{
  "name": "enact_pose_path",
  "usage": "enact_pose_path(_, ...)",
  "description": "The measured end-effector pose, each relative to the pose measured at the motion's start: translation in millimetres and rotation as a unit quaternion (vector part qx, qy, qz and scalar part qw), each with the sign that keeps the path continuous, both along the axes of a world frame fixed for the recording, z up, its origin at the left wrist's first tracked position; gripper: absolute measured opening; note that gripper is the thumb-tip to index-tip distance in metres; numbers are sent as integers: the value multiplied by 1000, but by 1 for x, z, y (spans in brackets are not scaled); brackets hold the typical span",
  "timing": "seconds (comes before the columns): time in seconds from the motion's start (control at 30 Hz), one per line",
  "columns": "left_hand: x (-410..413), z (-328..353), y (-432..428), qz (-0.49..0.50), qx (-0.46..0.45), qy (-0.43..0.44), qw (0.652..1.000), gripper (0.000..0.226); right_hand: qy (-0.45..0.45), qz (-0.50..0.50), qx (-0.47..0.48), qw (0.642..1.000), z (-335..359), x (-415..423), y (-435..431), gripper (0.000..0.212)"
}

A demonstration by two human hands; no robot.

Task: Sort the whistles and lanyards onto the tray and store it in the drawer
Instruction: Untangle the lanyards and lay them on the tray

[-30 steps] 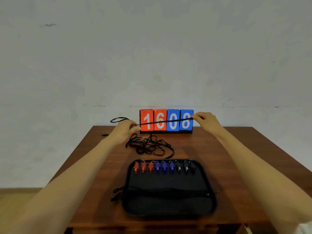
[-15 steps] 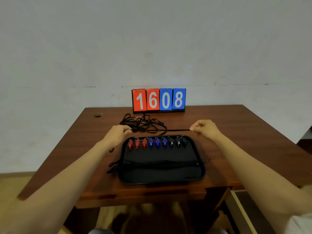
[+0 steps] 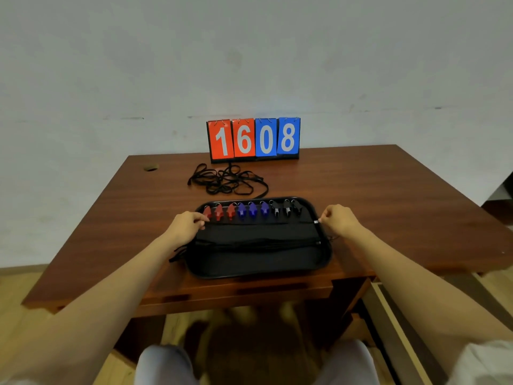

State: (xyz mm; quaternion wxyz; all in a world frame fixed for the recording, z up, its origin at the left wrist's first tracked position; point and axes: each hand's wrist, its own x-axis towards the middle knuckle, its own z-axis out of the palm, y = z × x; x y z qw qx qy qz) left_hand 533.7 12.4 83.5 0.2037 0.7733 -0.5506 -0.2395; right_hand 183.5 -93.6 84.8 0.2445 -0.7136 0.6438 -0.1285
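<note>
A black tray [image 3: 261, 266] lies near the table's front edge. Along its far side stand red whistles [image 3: 218, 212], blue whistles [image 3: 252, 210] and black whistles [image 3: 287, 209] in a row. A black lanyard [image 3: 261, 223] is stretched straight across the tray just below the whistles; my left hand [image 3: 186, 225] pinches its left end and my right hand [image 3: 337, 219] pinches the clip end at the tray's right rim. Other straightened lanyards [image 3: 255, 243] lie across the tray's middle. A tangle of black lanyards [image 3: 226, 182] rests on the table behind the tray.
A flip scoreboard [image 3: 254, 140] reading 1608 stands at the table's back edge by the wall. The wooden table [image 3: 388, 195] has a small hole [image 3: 150, 168] at its back left. An open drawer [image 3: 394, 315] shows below the table's front right.
Both hands carried the stretched lanyard from in front of the scoreboard down and toward me, over the whistles, to the tray. The view tilted down.
</note>
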Motion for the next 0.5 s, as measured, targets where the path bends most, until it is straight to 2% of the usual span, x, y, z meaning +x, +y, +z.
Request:
enact_pose_path(0.13,-4,-15,-3,32,-6,-15,999,6,32,2,9,999,-13,-5,0,21)
enact_pose_path(0.23,-3,-24,-3,23,1,-47,999,9,41,-1,-12,999,-21,-8,1,19)
enact_pose_path(0.37,-3,-33,-3,15,-5,-73,997,7,119,17,-28,992,-27,-7,5,16)
enact_pose_path(0.5,0,-41,-3,-5,7,-95,995,9,140,29,-54,988,-34,-7,5,18)
